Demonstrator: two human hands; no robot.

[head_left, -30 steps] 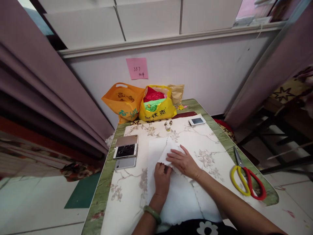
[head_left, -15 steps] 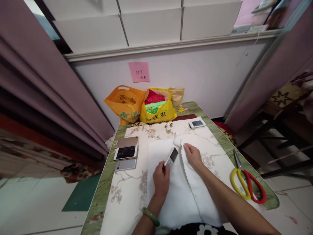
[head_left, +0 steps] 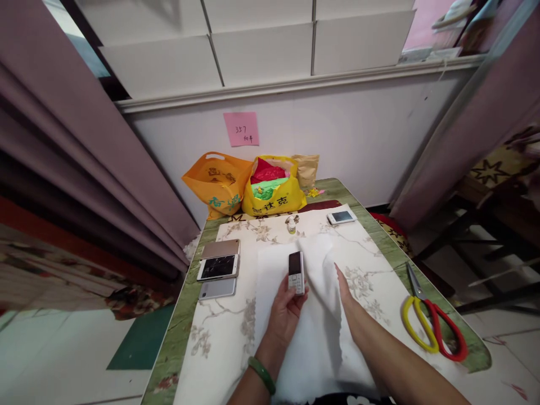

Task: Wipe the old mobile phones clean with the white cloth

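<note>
My left hand [head_left: 287,309] is closed around a silver keypad phone [head_left: 296,273], held upright with its dark screen at the top and the keys facing me. Beneath it a white cloth [head_left: 276,281] with a scalloped edge lies spread over the table and toward my lap. At the cloth's right edge, my right hand [head_left: 345,289] holds up a raised fold. The cloth hides most of its fingers. A green bangle [head_left: 262,375] circles my left wrist.
Three phones [head_left: 218,268] lie at the left, one with a cracked screen. A white phone [head_left: 341,217] and a small bottle [head_left: 291,226] are farther back. Scissors [head_left: 426,315] lie at the right edge. Orange [head_left: 219,180] and yellow bags [head_left: 274,199] stand by the wall.
The keypad phone has turned from tilted to upright, its keys now facing me. My right hand has moved right and slightly nearer, and the cloth's edge has shifted right with it.
</note>
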